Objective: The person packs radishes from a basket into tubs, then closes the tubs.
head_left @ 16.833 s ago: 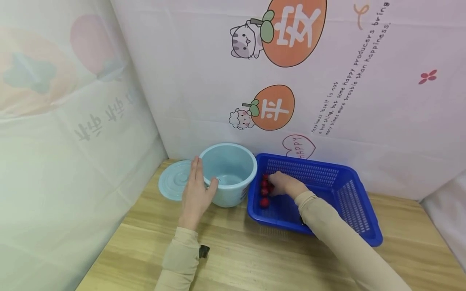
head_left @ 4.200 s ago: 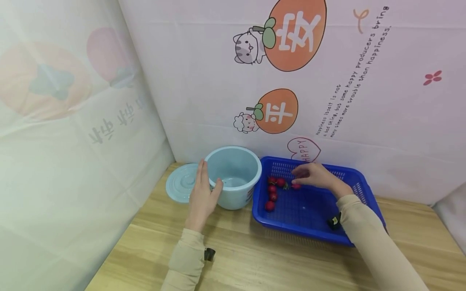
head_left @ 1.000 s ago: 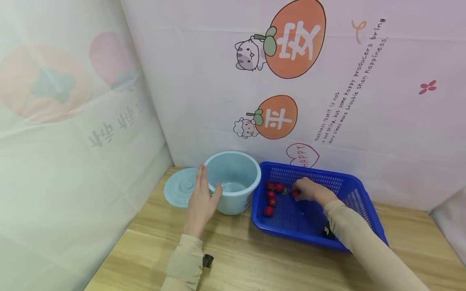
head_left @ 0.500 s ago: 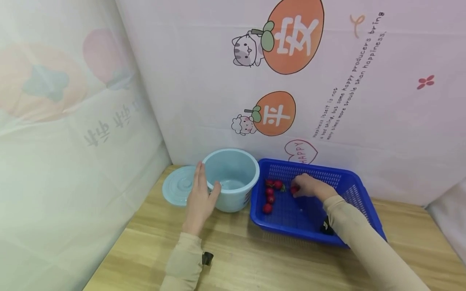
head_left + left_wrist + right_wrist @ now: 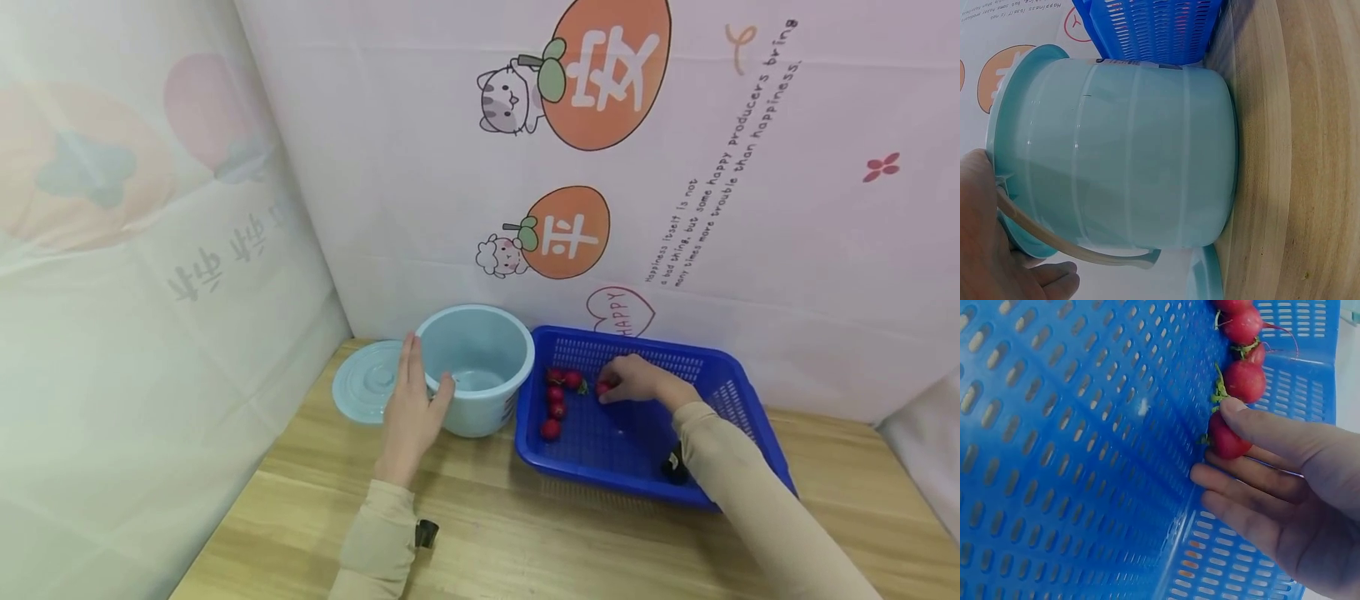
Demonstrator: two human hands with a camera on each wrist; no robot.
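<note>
In the head view my right hand (image 5: 633, 382) is inside the blue basket (image 5: 630, 487), pinching a radish (image 5: 1227, 436) between thumb and fingers. Just left of it lies a leafy radish (image 5: 573, 380), at the back end of a line of several radishes (image 5: 554, 394) along the basket's left side. My left hand (image 5: 411, 412) rests at the rim of the light blue bucket (image 5: 480, 415), its fingers straight and its thumb at the rim. The left wrist view shows the bucket's beige handle (image 5: 1072, 247) hanging beside this hand.
A light blue lid (image 5: 366, 383) lies left of the bucket on the wooden table (image 5: 510, 533). The bucket stands close beside the basket. A printed cloth wall (image 5: 420, 167) rises right behind both, with another cloth (image 5: 150, 375) on the left.
Earlier my right hand was at the radishes by the basket's left side; the row has since gained radishes turning right. My right fingers have closed on one radish, shifting it slightly left. My left hand stays.
</note>
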